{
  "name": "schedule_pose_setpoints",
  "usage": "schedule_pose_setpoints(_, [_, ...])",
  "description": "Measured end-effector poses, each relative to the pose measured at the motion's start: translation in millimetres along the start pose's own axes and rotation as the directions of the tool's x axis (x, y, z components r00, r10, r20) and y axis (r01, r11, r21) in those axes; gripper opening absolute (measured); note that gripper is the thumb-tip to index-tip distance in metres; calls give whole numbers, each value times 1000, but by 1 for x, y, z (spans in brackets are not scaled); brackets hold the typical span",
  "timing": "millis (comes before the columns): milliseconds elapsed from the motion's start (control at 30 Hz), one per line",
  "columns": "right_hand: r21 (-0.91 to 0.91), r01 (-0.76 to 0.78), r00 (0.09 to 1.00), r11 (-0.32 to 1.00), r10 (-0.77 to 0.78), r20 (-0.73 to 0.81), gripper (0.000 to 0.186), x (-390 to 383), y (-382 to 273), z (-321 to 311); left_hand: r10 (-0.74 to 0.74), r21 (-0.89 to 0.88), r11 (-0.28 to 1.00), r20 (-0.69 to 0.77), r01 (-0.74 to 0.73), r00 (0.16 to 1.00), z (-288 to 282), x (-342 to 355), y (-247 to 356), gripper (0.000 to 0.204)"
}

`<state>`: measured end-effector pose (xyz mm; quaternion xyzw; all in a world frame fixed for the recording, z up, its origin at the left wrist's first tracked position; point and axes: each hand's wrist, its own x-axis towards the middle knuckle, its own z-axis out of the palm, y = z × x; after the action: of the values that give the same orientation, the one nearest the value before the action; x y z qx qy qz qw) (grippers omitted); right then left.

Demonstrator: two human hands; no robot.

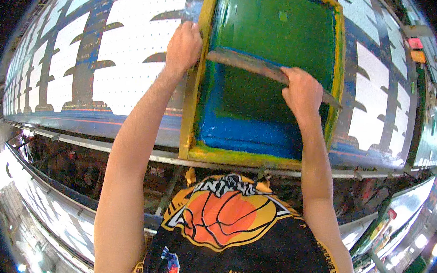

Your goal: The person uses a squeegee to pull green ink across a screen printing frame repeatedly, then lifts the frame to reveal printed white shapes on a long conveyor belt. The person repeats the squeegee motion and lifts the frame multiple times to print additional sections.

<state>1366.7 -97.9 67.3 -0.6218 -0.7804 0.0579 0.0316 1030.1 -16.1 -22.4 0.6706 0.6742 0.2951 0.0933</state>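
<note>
A printing screen with a yellow-stained frame and green mesh lies on a long table ahead of me. My left hand is closed on the frame's left side, its fingers partly hidden. A long wooden-looking squeegee lies slantwise across the mesh, left end farther away than the right. My right hand grips it right of its middle. Blue ink coats the near part of the mesh and its left edge, with a thin line of blue along the squeegee's far side.
White dotted cut panels lie in rows on the dark table left of the screen, and more white panels to its right. A metal rail runs along the table's near edge. Pink and orange pieces sit at the far right.
</note>
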Motion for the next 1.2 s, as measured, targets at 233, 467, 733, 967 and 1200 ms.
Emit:
schedule_pose_setpoints(233, [-180, 21, 1000, 983, -24, -12, 19, 188, 66, -4, -147, 5, 989, 49, 147, 988, -14, 1, 24, 35])
schedule_pose_setpoints(467, [-165, 167, 985, 972, -171, -9, 37, 303, 110, -21, -181, -27, 983, 47, 183, 982, -22, 1, 36, 35])
schedule_pose_setpoints(733, [-95, 157, 986, 983, -161, -42, 43, 354, 131, -25, -64, 17, 998, 6, 64, 998, -16, 1, 27, 35])
schedule_pose_setpoints(967, [-125, 253, 966, 959, -244, 83, 42, 342, 131, -8, -142, 7, 990, 26, 142, 990, -19, 1, 34, 38])
schedule_pose_setpoints(1200, [-102, 283, 954, 954, -268, 134, 43, 220, 94, -5, -102, 44, 994, 22, 101, 995, -13, 3, 21, 42])
